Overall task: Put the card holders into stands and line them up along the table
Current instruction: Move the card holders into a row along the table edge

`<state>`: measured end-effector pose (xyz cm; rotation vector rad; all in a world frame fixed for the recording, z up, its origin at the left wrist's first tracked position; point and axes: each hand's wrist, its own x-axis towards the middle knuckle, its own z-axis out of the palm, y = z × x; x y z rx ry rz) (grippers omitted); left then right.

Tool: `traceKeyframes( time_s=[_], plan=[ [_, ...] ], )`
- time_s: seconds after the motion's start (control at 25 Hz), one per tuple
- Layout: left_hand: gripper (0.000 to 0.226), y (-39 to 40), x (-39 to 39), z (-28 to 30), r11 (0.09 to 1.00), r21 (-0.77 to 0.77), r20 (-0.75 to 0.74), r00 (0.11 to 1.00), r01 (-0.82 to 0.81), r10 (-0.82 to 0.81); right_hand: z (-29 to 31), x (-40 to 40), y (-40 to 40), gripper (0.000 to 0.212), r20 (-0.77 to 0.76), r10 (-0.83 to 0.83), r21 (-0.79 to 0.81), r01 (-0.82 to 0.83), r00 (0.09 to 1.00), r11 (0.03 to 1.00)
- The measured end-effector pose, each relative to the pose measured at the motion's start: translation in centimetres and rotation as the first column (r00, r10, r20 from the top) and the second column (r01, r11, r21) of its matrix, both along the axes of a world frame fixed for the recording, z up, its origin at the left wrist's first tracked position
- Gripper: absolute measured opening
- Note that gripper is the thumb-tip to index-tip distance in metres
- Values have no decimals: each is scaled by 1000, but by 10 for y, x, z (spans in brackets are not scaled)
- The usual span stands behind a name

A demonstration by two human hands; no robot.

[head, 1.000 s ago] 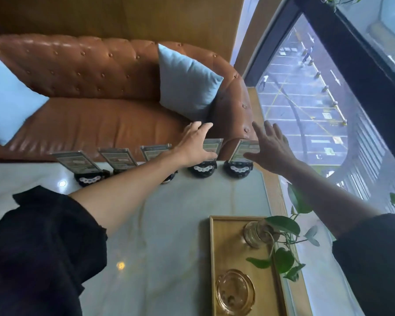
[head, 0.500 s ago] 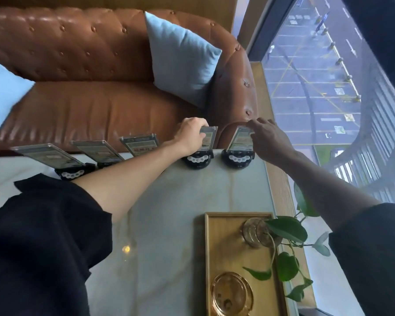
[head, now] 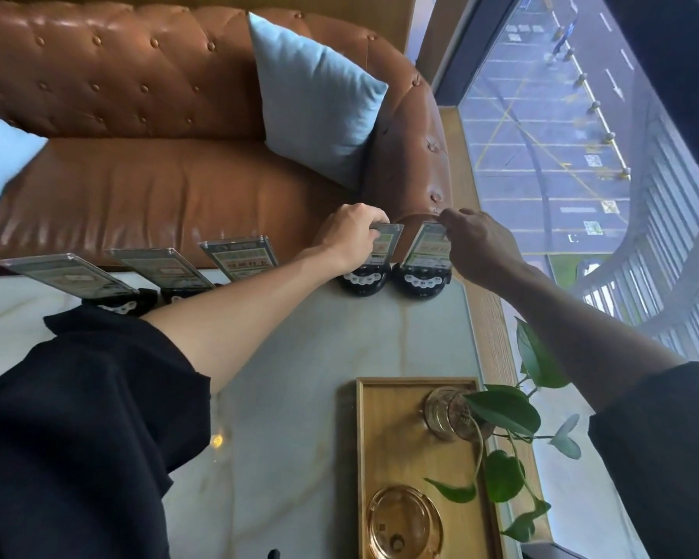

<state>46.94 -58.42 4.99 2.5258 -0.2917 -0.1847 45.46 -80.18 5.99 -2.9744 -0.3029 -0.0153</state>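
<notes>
Squaring last two clear acrylic card holders [head: 428, 246] in round black stands [head: 420, 281]; left hand [head: 352, 236], right hand [head: 481, 248] each pinching one; next, probably release

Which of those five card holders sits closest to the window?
The card holder at the row's right end, pinched by the right hand; the other four stand farther left.

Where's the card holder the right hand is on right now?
In the head view, the rightmost card holder stands in its black stand at the table's far right corner, beside the sofa arm, with the right hand pinching its top edge.
</notes>
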Motion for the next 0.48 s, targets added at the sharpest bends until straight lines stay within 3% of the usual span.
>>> traceKeyframes(
  time_s=[0.48],
  plan=[
    [24, 0, 0, -8, 997, -72, 24, 999, -21, 23, -7, 2, 0, 32, 66, -5, 11, 5, 998, 1000]
  ],
)
